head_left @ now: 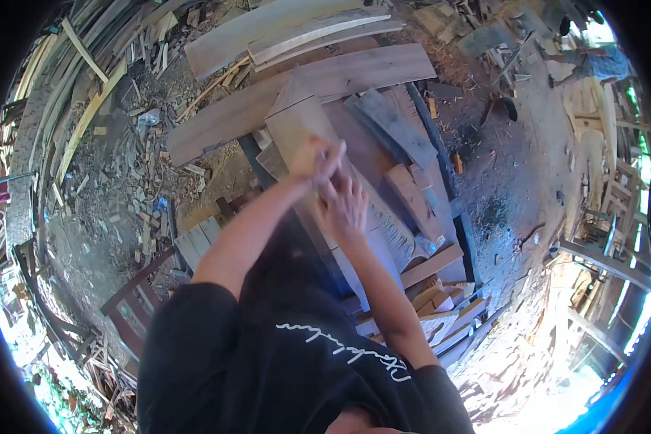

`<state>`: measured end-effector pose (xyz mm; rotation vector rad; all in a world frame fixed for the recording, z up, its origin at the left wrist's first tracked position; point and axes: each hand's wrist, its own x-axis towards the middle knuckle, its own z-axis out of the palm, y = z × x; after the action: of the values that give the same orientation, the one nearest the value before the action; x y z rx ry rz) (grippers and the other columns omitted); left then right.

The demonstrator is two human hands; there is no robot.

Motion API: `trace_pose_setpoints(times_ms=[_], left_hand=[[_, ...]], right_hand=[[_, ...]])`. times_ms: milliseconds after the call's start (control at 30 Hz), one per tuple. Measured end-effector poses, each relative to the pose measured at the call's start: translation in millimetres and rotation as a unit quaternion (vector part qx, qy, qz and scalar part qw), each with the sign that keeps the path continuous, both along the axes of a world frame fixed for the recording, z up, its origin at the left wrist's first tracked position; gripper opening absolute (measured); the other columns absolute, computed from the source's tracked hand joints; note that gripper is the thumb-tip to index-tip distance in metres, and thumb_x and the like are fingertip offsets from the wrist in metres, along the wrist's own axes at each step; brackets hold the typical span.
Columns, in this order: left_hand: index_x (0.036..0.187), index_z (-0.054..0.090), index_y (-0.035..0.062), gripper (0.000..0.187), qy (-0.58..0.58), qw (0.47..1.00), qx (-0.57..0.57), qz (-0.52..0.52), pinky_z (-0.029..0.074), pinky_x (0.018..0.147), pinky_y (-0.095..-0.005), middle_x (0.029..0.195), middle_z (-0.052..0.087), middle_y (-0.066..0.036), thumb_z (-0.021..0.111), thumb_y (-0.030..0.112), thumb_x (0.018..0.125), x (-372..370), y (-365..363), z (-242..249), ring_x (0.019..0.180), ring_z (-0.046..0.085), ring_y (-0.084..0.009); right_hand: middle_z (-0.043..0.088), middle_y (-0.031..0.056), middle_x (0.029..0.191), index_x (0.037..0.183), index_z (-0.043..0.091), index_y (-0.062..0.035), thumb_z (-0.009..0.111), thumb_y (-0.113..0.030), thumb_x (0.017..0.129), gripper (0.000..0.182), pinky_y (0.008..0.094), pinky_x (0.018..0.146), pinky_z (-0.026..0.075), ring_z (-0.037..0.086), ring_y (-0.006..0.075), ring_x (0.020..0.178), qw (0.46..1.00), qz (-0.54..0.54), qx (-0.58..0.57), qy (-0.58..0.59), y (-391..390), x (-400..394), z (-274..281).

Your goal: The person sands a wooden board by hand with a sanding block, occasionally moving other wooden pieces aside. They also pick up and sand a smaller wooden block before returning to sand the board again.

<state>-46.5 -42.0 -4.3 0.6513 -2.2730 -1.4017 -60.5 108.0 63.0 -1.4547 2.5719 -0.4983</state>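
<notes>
My left hand (318, 160) is over the workbench, its fingers pointing right and blurred. Just below it and touching or overlapping it is my right hand (346, 204), back up, with its fingers somewhat apart and no object visible in it. Beneath both hands lies a long wooden board (296, 130), running from the upper middle towards my body. Whether anything small is between the hands cannot be made out.
Wide planks (231, 119) lie across the bench's far end. A grey board (398, 126) and wood blocks (412, 199) rest at the right. Offcuts (441, 296) are piled nearer me. Scraps litter the ground at left; another person (606, 64) is at the upper right.
</notes>
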Motion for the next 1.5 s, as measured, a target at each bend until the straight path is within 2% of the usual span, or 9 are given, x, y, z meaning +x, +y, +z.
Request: trace_pose_setpoints(times_ms=[200, 333, 500, 633, 800, 967, 1100, 1333, 1500], left_hand=[[0.056, 0.056, 0.0079, 0.055, -0.051, 0.987, 0.113, 0.102, 0.045, 0.050, -0.0346, 0.053, 0.059, -0.003, 0.051, 0.037, 0.103, 7.9, 21.6, 30.8, 0.052, 0.059, -0.0144], [0.062, 0.059, 0.0115, 0.037, 0.092, 0.986, -0.141, 0.009, 0.045, 0.066, -0.0410, 0.060, 0.057, -0.004, 0.058, 0.020, 0.098, 41.2, 118.7, 13.0, 0.061, 0.059, -0.0213], [0.062, 0.058, 0.0117, 0.036, 0.090, 0.992, -0.089, -0.010, 0.043, 0.075, -0.0405, 0.062, 0.058, -0.005, 0.058, 0.017, 0.098, 29.4, 64.8, 3.5, 0.065, 0.059, -0.0216], [0.058, 0.056, 0.0066, 0.049, 0.079, 0.993, 0.062, 0.055, 0.046, 0.060, -0.0373, 0.055, 0.058, -0.005, 0.054, 0.028, 0.102, -2.4, -23.5, 16.7, 0.050, 0.056, -0.0185], [0.059, 0.051, 0.0055, 0.048, 0.043, 0.989, 0.122, 0.066, 0.044, 0.053, -0.0367, 0.053, 0.055, -0.005, 0.055, 0.028, 0.101, 10.4, 10.2, 26.8, 0.048, 0.055, -0.0148], [0.063, 0.054, 0.0115, 0.031, 0.108, 0.989, -0.096, 0.013, 0.045, 0.067, -0.0405, 0.062, 0.057, -0.005, 0.063, 0.019, 0.092, 36.4, 115.1, 22.0, 0.060, 0.059, -0.0234], [0.064, 0.055, 0.0137, 0.027, 0.123, 0.987, -0.101, -0.008, 0.044, 0.071, -0.0398, 0.063, 0.057, -0.003, 0.062, 0.017, 0.090, 29.7, 72.1, 23.6, 0.061, 0.058, -0.0234], [0.062, 0.049, 0.0098, 0.038, 0.064, 0.996, 0.037, 0.056, 0.040, 0.055, -0.0334, 0.057, 0.051, -0.005, 0.052, 0.022, 0.098, -3.7, -27.7, 18.6, 0.054, 0.054, -0.0152], [0.067, 0.065, 0.0134, 0.029, 0.060, 0.992, 0.105, -0.034, 0.046, 0.066, -0.0384, 0.060, 0.059, -0.006, 0.061, 0.025, 0.093, 29.3, 91.9, -23.6, 0.058, 0.061, -0.0243]], right_hand=[[0.058, 0.0116, 0.115, 0.120, 0.063, -0.0199, 0.070, -0.025, 0.082, 0.039, 0.0485, 0.086, 0.044, 0.054, 0.0353, 0.104, 1.000, -0.002, -0.005, -0.023, 14.6, -2.4, 2.9], [0.058, 0.0108, 0.115, 0.126, 0.062, -0.0235, 0.073, -0.030, 0.081, 0.046, 0.0478, 0.081, 0.043, 0.054, 0.0337, 0.100, 1.000, 0.015, 0.025, -0.002, 117.4, 30.6, -5.3], [0.057, 0.0118, 0.116, 0.123, 0.064, -0.0247, 0.071, -0.029, 0.081, 0.042, 0.0471, 0.080, 0.043, 0.055, 0.0337, 0.099, 0.999, 0.017, 0.037, -0.022, 62.6, 16.2, -0.6], [0.058, 0.0143, 0.112, 0.121, 0.063, -0.0173, 0.071, -0.025, 0.081, 0.041, 0.0497, 0.085, 0.044, 0.054, 0.0368, 0.102, 1.000, 0.008, -0.007, -0.018, -26.0, -8.5, -1.1], [0.057, 0.0140, 0.111, 0.120, 0.063, -0.0169, 0.073, -0.027, 0.080, 0.043, 0.0488, 0.086, 0.044, 0.054, 0.0371, 0.102, 1.000, 0.011, 0.001, -0.018, 7.5, -4.9, -1.8], [0.057, 0.0121, 0.112, 0.120, 0.064, -0.0256, 0.074, -0.030, 0.078, 0.043, 0.0484, 0.081, 0.042, 0.054, 0.0337, 0.100, 0.997, -0.014, 0.071, -0.040, 134.4, 37.9, -12.6], [0.056, 0.0136, 0.112, 0.120, 0.064, -0.0237, 0.075, -0.028, 0.078, 0.044, 0.0490, 0.081, 0.043, 0.054, 0.0350, 0.100, 0.999, 0.009, 0.042, -0.019, 76.6, 21.7, -4.0], [0.055, 0.0155, 0.110, 0.123, 0.062, -0.0178, 0.073, -0.026, 0.079, 0.046, 0.0493, 0.086, 0.044, 0.053, 0.0377, 0.103, 0.999, -0.017, -0.013, -0.043, -28.8, -7.5, 1.0], [0.055, 0.0134, 0.112, 0.120, 0.062, -0.0239, 0.074, -0.032, 0.080, 0.042, 0.0490, 0.085, 0.042, 0.052, 0.0345, 0.104, 1.000, -0.015, 0.007, 0.011, 92.8, 23.8, -16.9]])
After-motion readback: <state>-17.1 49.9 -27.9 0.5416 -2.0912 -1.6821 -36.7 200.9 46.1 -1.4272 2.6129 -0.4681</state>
